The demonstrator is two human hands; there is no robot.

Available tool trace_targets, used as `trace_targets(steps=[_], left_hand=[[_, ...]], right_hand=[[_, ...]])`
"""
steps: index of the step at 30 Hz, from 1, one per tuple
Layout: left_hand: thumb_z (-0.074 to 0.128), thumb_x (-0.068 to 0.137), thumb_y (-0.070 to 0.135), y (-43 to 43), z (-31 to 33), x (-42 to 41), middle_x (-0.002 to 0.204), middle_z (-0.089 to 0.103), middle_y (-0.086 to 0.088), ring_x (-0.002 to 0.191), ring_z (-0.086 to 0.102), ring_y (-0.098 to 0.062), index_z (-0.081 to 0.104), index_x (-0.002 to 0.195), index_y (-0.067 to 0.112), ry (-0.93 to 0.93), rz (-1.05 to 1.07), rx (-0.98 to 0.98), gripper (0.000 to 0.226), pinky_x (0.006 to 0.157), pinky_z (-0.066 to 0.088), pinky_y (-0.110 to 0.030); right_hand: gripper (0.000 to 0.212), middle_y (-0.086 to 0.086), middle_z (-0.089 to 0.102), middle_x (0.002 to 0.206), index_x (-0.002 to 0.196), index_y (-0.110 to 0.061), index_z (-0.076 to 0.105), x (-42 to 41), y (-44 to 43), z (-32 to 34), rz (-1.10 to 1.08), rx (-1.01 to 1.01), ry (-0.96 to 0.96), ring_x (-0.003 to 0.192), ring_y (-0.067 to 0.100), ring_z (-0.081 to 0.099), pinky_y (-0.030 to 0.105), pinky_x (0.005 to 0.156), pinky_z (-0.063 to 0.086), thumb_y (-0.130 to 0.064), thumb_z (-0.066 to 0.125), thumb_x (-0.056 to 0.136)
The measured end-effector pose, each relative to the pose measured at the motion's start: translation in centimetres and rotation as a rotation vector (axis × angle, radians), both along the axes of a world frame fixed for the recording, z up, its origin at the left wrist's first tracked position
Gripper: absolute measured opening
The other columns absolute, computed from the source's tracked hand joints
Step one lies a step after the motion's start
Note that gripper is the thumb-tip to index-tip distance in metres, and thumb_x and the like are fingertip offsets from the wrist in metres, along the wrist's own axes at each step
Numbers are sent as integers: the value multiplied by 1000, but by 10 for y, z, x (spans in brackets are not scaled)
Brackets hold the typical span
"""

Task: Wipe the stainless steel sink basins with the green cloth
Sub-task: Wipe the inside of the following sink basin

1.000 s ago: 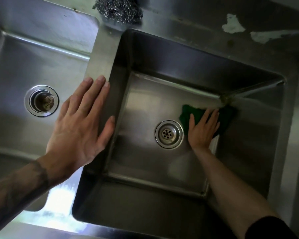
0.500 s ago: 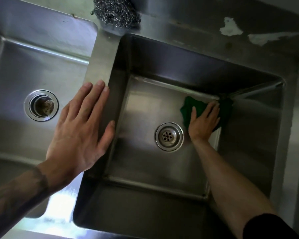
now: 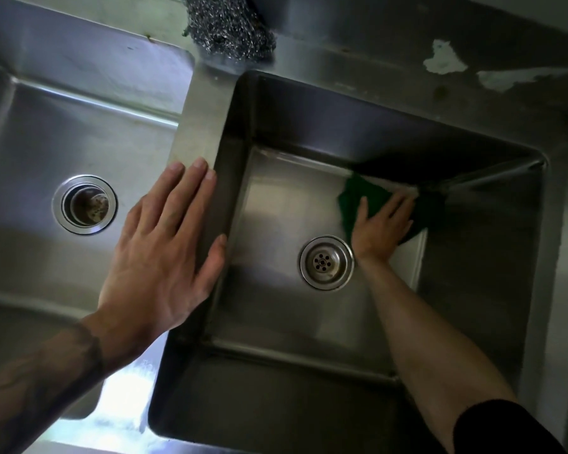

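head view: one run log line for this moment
right hand: pressing green cloth, right basin far-right corner | left hand: flat at divider

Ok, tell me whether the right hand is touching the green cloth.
Touching. The head view shows the right hand pressed flat on the green cloth, fingers straight across it.

cloth (image 3: 354,198) deep green, plain | left basin (image 3: 63,126) bright silver-grey | right basin (image 3: 276,322) darker steel grey | far scourer (image 3: 230,27) glinting silver tangle | worktop (image 3: 391,60) dull grey, white patches (image 3: 443,59) | sleeve (image 3: 505,427) black | left forearm (image 3: 46,371) dark tattoo
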State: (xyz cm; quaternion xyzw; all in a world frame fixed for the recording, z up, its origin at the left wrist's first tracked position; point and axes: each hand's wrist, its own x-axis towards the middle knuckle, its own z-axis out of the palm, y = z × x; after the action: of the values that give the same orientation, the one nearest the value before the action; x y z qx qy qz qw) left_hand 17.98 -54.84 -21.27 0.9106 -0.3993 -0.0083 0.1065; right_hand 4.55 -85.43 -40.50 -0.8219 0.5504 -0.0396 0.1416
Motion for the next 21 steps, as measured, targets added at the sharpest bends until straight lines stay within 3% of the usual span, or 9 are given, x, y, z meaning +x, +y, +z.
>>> trace_targets(steps=[5,9,11,13,15,17,19,21], left_hand=[[43,106,42,1,-2,0,175,25,-8,163,20,-27,29,166,8,-13,-13,-4,71,127,26,-46],[43,106,41,1,-1,0,175,24,-8,164,19,-27,28,166,7,-16,-20,6,71,128,24,-44],[44,105,42,1,-1,-1,175,24,-7,164,19,-26,28,166,8,-14,-12,11,71,126,26,-44],[44,105,42,1,-1,-1,175,24,-6,163,20,-26,28,166,9,-10,-7,7,72,125,28,-46],[45,104,42,1,-1,0,176,24,-6,163,20,-27,28,167,10,-3,-7,11,72,125,29,-47],[44,104,42,1,0,0,176,24,-6,163,20,-27,28,166,10,2,-11,12,72,126,26,-44],[42,106,40,1,1,0,175,24,-7,163,19,-26,28,166,9,14,-16,3,70,128,20,-39],[40,107,38,0,2,1,175,26,-6,163,20,-25,30,166,9,34,-12,-18,66,130,19,-38]], right_hand=[[77,25,13,171,164,0,16,52,35,11,-303,125,-65,161,38,10,49,128,8,-49,39,109],[88,23,12,172,166,-7,12,76,76,14,54,119,0,160,36,12,54,128,13,-63,39,104],[88,19,21,171,165,-17,20,60,54,20,245,-12,64,156,36,25,55,121,24,-72,39,99],[84,16,32,166,160,-24,32,33,26,21,312,-142,64,153,38,31,56,119,26,-74,46,94],[87,21,37,161,156,-13,39,5,8,19,183,-130,-1,151,42,32,56,122,27,-71,55,93],[90,27,35,161,155,3,36,-8,9,15,29,-32,-88,154,44,27,54,125,25,-61,59,96],[81,28,34,162,156,8,32,1,21,13,-51,22,-136,156,42,24,50,128,21,-47,59,102],[68,27,40,158,153,8,37,26,38,16,-125,44,-185,152,41,32,47,127,22,-34,58,104]])
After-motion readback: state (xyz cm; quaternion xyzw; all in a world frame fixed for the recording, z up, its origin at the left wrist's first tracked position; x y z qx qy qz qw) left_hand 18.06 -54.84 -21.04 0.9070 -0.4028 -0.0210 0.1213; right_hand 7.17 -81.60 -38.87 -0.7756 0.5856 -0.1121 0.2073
